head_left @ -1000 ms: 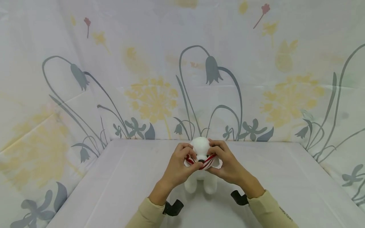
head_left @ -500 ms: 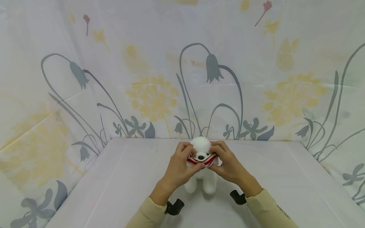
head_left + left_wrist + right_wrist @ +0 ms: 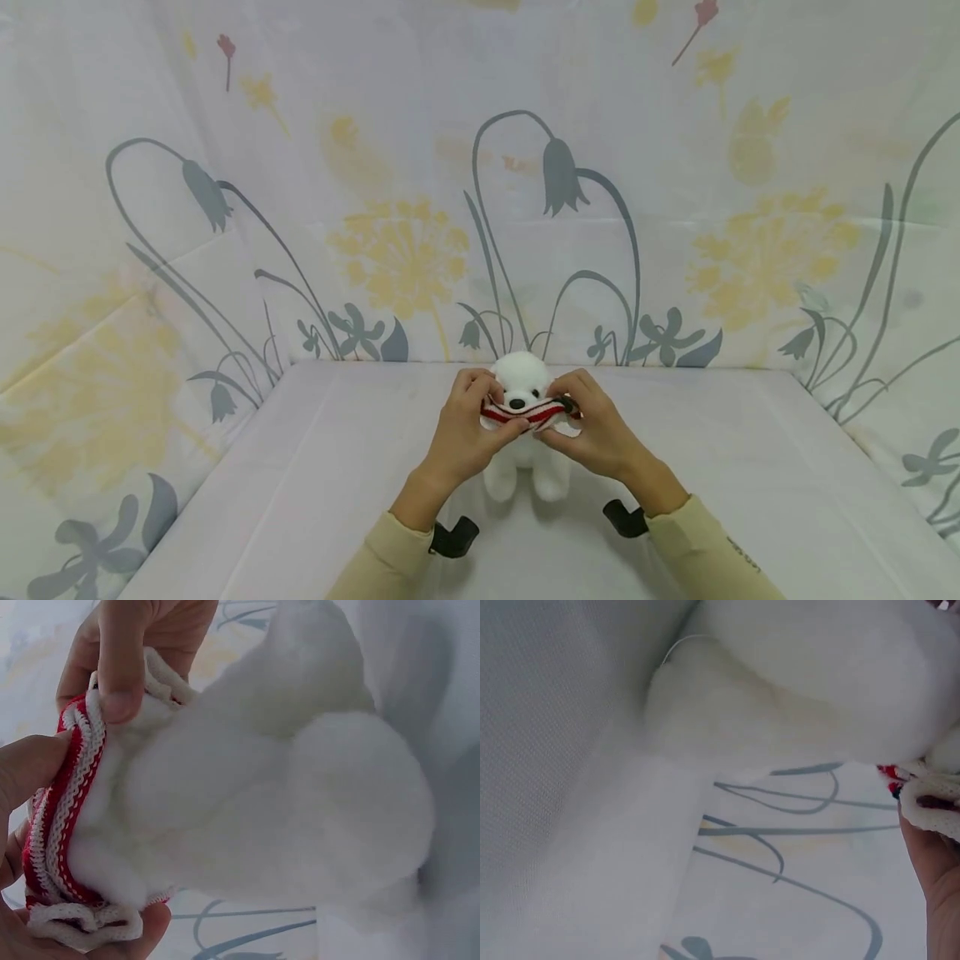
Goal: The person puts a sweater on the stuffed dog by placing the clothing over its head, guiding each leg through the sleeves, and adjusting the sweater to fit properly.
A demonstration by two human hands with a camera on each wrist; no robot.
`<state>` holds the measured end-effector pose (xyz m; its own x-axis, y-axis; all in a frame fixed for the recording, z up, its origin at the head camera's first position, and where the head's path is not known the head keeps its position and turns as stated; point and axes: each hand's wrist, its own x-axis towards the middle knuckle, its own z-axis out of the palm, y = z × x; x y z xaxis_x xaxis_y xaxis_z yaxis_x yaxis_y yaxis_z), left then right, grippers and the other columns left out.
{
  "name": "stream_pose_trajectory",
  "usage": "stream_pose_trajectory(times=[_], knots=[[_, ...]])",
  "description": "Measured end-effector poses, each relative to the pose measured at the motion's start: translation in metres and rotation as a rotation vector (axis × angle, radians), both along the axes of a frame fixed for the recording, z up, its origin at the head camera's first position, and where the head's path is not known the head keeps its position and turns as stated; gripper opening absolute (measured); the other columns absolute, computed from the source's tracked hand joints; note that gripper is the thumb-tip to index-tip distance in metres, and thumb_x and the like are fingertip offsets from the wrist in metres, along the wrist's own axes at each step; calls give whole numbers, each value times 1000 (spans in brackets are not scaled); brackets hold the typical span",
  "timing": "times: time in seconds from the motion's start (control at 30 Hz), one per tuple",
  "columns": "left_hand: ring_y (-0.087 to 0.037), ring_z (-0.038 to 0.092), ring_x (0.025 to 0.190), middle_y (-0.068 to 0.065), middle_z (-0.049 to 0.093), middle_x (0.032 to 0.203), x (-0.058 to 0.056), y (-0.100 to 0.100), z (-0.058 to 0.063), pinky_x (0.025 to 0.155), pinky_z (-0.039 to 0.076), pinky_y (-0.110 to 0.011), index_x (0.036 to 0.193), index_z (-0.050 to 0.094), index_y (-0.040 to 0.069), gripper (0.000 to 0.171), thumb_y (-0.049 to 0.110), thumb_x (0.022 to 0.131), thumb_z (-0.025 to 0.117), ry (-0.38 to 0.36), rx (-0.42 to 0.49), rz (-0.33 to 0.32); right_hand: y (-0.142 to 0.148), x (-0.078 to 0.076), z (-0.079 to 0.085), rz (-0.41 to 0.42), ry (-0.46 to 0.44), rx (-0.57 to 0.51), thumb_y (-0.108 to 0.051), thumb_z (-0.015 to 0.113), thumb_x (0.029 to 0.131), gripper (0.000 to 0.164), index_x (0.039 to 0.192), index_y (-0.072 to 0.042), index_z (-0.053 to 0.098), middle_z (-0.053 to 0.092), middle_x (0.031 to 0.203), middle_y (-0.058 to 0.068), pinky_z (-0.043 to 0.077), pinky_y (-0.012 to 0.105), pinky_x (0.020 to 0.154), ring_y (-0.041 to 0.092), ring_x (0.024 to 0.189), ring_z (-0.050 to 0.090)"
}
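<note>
A white plush dog (image 3: 523,457) stands on the table, with a dark nose and one dark eye showing. A red-and-white striped knitted band (image 3: 536,412) runs under its muzzle. At the band's left side, my left hand (image 3: 468,425) grips it between thumb and fingers. My right hand (image 3: 596,429) pinches the other side, beside a small dark green patch. In the left wrist view the band (image 3: 71,802) curves along the plush, with thick white folds at its ends. Low in the right wrist view, my right hand (image 3: 934,877) holds a rolled white knitted edge.
The table (image 3: 360,408) has a white cover. Behind it hangs a pale cloth (image 3: 420,100) printed with grey and yellow flowers. Black angled mounts, one left (image 3: 455,537) and one right (image 3: 625,518), project from beside the wrists over the table.
The dog's head has shifted slightly left and its nose has risen. The band, earlier sagging in a V, now runs straighter under the muzzle. Both hands keep their grip.
</note>
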<state>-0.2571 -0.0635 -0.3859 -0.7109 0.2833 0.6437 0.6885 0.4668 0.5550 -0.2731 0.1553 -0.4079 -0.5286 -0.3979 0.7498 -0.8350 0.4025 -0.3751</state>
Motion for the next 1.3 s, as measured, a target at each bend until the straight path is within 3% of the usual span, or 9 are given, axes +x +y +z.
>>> stream_pose_trajectory(times=[0.17,0.43,0.7,0.97,1.17,1.3], knots=[[-16,51,92,-5,45,108,-1,1,0,73,48,-31,87,47,12,40,23,74,83,4,5,-9,0,2,2,8,-59,-27,-18,86,70,48,104,-10,53,51,100,-3,46,22,69,11,83,49],[-18,50,107,-5,46,107,1,2,-1,80,49,-33,89,49,12,40,21,73,84,-3,33,-6,-5,7,2,-17,-128,-33,-19,82,76,40,103,-13,52,53,88,-6,49,28,64,9,76,55],[-16,50,100,-5,46,108,0,2,-3,78,48,-30,93,50,11,42,25,73,84,10,44,-12,-4,9,4,-46,-140,-15,-23,80,78,43,107,-15,49,56,81,-9,44,26,53,7,71,55],[-14,49,93,-4,44,108,1,5,-5,74,48,-25,91,49,10,40,26,75,83,75,22,-65,1,10,3,-43,-142,-55,-13,79,77,42,108,-13,50,54,78,-6,40,22,49,14,67,52],[-15,50,97,-6,45,110,1,4,-7,73,49,-24,94,51,10,41,18,73,84,114,23,-67,-1,11,4,-103,-103,-30,-21,84,73,58,118,-11,48,51,105,2,51,28,67,13,83,54],[-13,51,91,-6,45,111,1,5,-7,74,49,-21,94,52,10,38,19,75,83,159,10,-117,-2,12,9,-138,-92,14,-27,83,73,73,133,-13,45,43,130,10,52,38,77,19,104,51]])
